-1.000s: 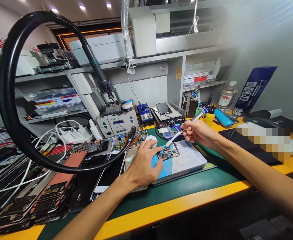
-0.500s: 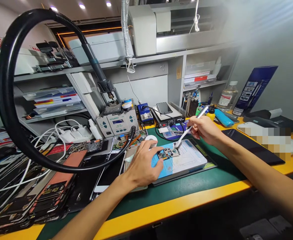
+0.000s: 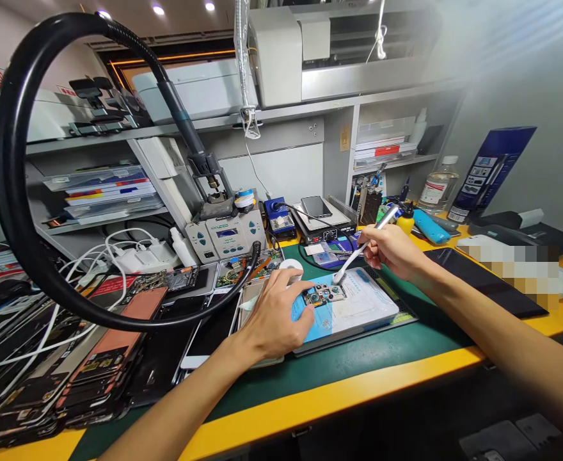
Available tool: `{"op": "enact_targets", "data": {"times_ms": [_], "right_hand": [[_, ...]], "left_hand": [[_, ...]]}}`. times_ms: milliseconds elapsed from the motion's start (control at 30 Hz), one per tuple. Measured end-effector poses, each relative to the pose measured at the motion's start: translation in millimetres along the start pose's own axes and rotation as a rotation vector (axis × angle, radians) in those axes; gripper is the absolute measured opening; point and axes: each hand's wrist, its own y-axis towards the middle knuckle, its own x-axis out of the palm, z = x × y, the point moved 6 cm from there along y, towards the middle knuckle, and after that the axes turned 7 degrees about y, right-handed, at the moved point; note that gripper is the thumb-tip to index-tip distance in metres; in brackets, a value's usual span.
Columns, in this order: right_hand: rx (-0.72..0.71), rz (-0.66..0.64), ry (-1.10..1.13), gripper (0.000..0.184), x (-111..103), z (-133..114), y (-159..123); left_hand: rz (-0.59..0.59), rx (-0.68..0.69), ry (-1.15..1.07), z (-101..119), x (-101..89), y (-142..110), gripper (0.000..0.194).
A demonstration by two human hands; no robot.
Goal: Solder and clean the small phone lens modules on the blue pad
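Note:
A small circuit board with round camera-like parts lies on a blue and white box-like pad. My left hand rests at its left end, thumb and forefinger pressed to either side of the board. In my right hand is a white toothbrush-like brush, gripped like a pen. The brush slants down to the left, its bristle head at the board's upper right edge; whether the bristles touch is too small to tell.
A thick black hose loops over the left side from a grey hot-air station. Stacked phone parts crowd the left. On the right lie a black tablet-like panel and a yellow bottle; a clear bottle stands behind.
The brush head has shifted slightly left and up along the board's upper edge, my right hand moving a little with it. My left hand and the board stay in place.

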Motion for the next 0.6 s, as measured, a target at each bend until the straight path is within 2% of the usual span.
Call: {"op": "enact_targets", "data": {"times_ms": [267, 600], "right_hand": [[0.054, -0.123, 0.087, 0.008, 10, 5, -3], [0.117, -0.239, 0.121, 0.011, 21, 11, -8]], "left_hand": [[0.041, 0.024, 0.003, 2, -2.0, 0, 0.039], [0.084, 0.046, -0.003, 0, -2.0, 0, 0.034]]}}
